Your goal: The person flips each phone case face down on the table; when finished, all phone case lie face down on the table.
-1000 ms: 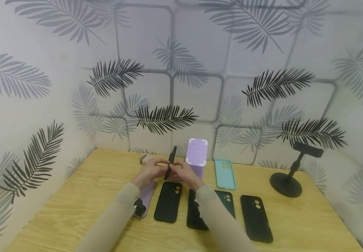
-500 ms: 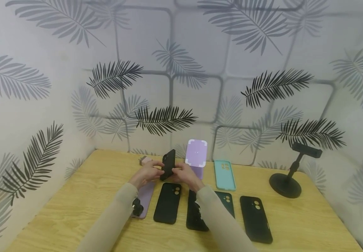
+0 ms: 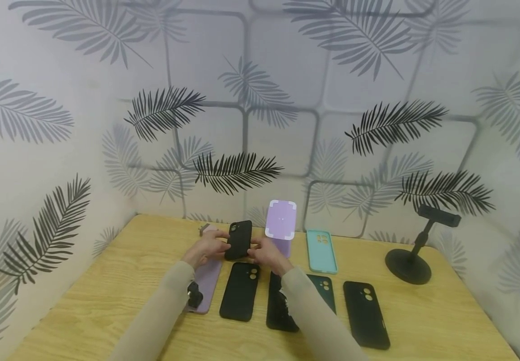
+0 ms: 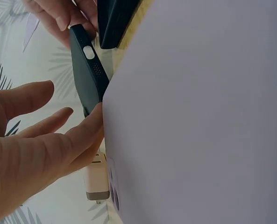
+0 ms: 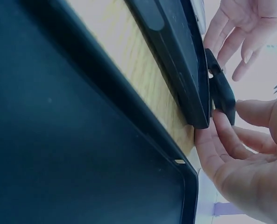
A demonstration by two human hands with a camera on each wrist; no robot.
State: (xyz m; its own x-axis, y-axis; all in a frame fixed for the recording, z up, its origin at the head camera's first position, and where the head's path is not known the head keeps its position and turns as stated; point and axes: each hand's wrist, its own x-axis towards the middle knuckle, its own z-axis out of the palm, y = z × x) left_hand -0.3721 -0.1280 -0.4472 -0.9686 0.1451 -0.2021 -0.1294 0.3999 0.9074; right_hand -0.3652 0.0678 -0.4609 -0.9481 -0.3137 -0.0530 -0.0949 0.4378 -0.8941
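At the table's far left, a lilac case [image 3: 206, 283] is lying flat beneath the left forearm, with a small pink charger [image 3: 206, 229] sitting at its 12 o'clock. The left hand [image 3: 203, 248] is pinching one edge of a black phone case [image 3: 238, 239], which is being held tilted just above the table [image 3: 106, 291], while the right hand [image 3: 266, 254] is gripping its opposite edge at 3 o'clock. A black case [image 3: 240, 291] is lying directly at the held case's 6 o'clock. A lilac stand [image 3: 280, 220] is standing upright at its 2 o'clock, a teal case [image 3: 321, 250] is lying further right, and a black holder [image 3: 410, 250] is standing at the far right.
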